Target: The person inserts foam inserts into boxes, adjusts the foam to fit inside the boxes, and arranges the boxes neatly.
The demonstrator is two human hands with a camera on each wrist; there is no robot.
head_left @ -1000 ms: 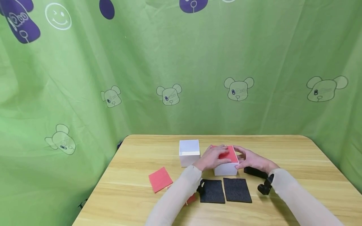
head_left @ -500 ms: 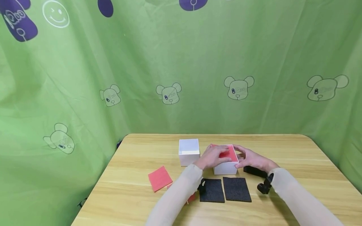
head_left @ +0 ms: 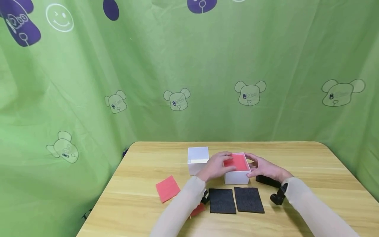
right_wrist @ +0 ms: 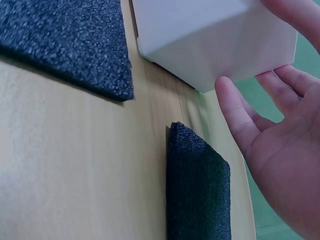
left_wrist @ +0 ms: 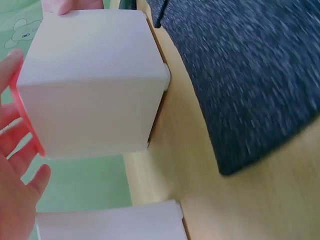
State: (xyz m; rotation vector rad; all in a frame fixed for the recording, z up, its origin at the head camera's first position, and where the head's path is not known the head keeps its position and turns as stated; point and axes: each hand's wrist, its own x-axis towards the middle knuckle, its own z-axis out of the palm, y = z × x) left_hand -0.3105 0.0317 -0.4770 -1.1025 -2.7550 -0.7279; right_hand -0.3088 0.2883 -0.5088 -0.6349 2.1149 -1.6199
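Note:
A white square box [head_left: 237,178] stands at the table's middle right. A red square sheet [head_left: 240,162] lies in its opening, just inside the rim. My left hand [head_left: 216,165] hovers at the box's left side, fingers loosely bent over the red sheet; in the left wrist view they are by the red edge [left_wrist: 25,115]. Whether they touch is hard to tell. My right hand [head_left: 263,168] holds the box's right side, thumb at the near corner and a finger at the far corner. Its fingertips touch the white wall [right_wrist: 215,55] in the right wrist view.
Left of it stands another white box [head_left: 197,168]. Two black foam squares [head_left: 222,200] lie in front. A red square [head_left: 167,188] lies at left; more red [head_left: 198,209] is partly under the left sleeve. A black foam block [head_left: 267,181] sits beneath the right wrist.
The red sheet, level with the rim a second ago, now sits lower inside the box. My left hand has drawn back a little to the left. The right hand has stayed put.

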